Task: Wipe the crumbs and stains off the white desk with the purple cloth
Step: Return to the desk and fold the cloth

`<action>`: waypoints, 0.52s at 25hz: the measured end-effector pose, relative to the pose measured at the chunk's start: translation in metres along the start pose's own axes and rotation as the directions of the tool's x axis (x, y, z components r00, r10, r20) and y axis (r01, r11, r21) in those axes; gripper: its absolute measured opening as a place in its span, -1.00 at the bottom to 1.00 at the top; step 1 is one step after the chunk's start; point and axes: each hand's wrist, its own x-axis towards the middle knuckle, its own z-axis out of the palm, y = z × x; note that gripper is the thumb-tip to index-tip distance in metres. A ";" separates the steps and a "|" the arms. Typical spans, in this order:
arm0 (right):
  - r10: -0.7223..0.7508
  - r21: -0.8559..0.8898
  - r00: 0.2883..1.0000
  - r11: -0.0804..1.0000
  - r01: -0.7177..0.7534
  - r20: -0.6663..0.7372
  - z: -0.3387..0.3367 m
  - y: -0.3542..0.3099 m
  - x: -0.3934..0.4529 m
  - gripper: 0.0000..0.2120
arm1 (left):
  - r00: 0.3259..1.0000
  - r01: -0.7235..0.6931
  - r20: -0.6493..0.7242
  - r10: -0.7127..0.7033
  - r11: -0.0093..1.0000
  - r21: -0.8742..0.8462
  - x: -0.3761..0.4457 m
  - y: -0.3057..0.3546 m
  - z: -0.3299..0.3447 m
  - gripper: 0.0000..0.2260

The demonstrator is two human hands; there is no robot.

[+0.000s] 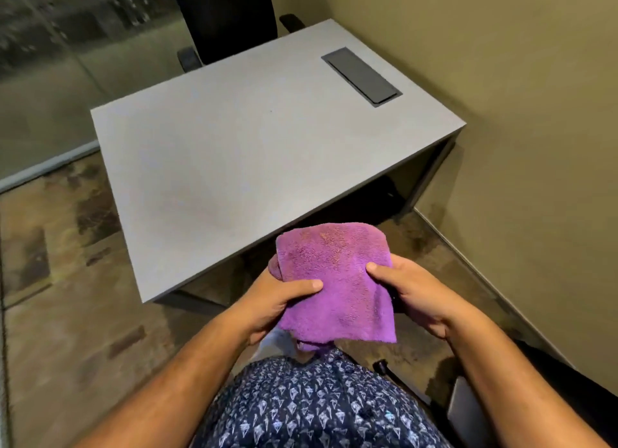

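A folded purple cloth point(337, 287) with faint orange stains near its top edge is held in the air in front of me, just off the near edge of the white desk point(240, 153). My left hand point(277, 300) grips its left side with the thumb on top. My right hand point(411, 290) grips its right side the same way. The desk top shows a faint smear near its front and a tiny dark speck near the middle. The cloth does not touch the desk.
A dark cable hatch point(361, 76) is set into the desk's far right. A black office chair point(227, 16) stands behind the desk. A beige wall point(518, 113) runs along the right, a glass partition point(50, 46) on the left, patterned carpet point(67, 280) below.
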 end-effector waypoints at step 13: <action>-0.315 -0.170 0.948 0.933 0.318 0.041 -0.045 -0.115 0.126 -0.64 | 0.983 -0.164 0.050 0.174 0.973 -0.163 0.149 0.107 -0.046 -0.73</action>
